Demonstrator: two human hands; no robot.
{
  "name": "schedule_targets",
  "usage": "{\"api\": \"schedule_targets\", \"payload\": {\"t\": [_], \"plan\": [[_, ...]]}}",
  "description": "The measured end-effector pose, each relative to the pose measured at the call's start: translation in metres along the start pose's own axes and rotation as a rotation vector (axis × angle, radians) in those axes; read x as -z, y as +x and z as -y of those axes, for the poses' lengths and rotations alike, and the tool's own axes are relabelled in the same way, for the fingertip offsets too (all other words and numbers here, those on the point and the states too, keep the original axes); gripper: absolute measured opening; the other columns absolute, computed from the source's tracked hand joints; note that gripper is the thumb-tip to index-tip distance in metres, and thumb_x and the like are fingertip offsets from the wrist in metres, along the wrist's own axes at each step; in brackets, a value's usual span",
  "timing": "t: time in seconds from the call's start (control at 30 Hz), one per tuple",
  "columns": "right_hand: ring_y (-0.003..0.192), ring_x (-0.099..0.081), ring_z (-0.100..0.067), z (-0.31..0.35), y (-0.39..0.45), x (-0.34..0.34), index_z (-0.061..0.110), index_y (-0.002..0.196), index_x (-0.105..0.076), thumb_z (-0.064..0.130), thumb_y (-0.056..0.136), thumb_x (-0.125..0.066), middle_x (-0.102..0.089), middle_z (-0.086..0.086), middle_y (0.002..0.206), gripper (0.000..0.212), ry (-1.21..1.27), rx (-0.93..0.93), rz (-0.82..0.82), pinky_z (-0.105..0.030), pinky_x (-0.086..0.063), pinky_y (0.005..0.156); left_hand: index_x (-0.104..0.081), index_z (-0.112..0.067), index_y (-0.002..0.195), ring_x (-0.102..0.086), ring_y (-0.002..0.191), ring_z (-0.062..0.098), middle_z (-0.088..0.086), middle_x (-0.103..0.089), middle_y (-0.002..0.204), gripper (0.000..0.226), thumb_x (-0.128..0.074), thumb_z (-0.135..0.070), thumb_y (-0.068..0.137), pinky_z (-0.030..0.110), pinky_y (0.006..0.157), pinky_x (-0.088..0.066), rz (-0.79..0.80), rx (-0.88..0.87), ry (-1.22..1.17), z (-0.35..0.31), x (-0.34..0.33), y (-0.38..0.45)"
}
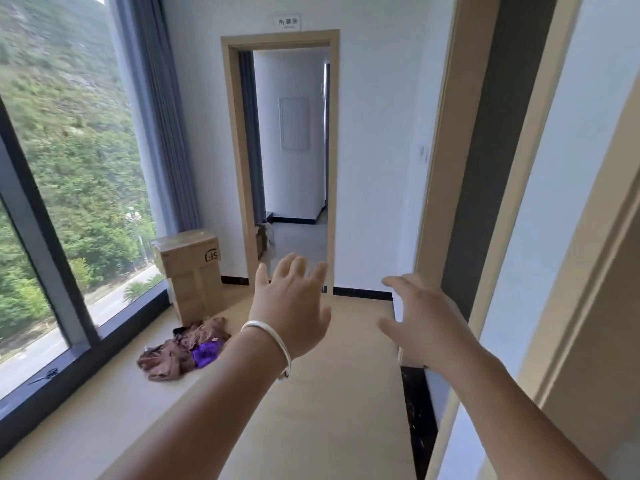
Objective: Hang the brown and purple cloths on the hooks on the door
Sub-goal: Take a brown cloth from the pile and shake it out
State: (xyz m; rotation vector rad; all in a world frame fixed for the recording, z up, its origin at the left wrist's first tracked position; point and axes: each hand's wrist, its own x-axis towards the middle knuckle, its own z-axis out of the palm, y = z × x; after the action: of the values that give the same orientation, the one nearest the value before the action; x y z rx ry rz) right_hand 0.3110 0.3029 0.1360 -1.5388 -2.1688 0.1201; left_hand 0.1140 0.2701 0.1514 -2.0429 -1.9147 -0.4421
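Floor: pale wood floor (311,410); crumpled brown cloth (166,358) and purple cloth (205,353) tangled near window-side edge.
Grip: left hand (291,306), right hand (420,327) both spread, empty.
Risk: lifting one cloth likely drags the other; no hooks visible.

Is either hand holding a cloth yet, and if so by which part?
No grip yet. The left hand and right hand are open in the air; the brown cloth and purple cloth lie on the floor.

Bare forearms, no sleeves; silver bangle (277,344) on left wrist; right wrist unadorned
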Motion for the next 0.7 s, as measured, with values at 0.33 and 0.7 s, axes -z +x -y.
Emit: {"api": "schedule_targets", "payload": {"t": [0.33,0.7], "plan": [[0.129,-0.04,-0.014,-0.045,0.107,-0.016,0.03,0.144,-0.036,0.041,0.089,-0.058,-0.036,0.007,0.148,0.06,-0.048,-0.14,-0.017,-0.035,-0.035,0.106,-0.023,-0.029,0.145,-0.011,0.145,0.023,0.003,-0.026,0.152,0.06,-0.044,-0.047,0.092,0.057,0.115,-0.012,0.039,-0.13,-0.041,0.014,-0.059,0.14],[0.123,-0.042,-0.007,-0.068,0.253,-0.048,0.032,0.143,-0.036,0.042,0.09,-0.056,-0.035,0.015,0.145,0.058,-0.038,-0.19,-0.068,-0.027,-0.037,0.101,-0.022,-0.029,0.145,-0.009,0.145,0.021,0.001,-0.025,0.151,0.06,-0.044,-0.048,0.092,0.055,0.115,-0.01,0.048,-0.177,-0.091,0.063,-0.123,0.301]]}}
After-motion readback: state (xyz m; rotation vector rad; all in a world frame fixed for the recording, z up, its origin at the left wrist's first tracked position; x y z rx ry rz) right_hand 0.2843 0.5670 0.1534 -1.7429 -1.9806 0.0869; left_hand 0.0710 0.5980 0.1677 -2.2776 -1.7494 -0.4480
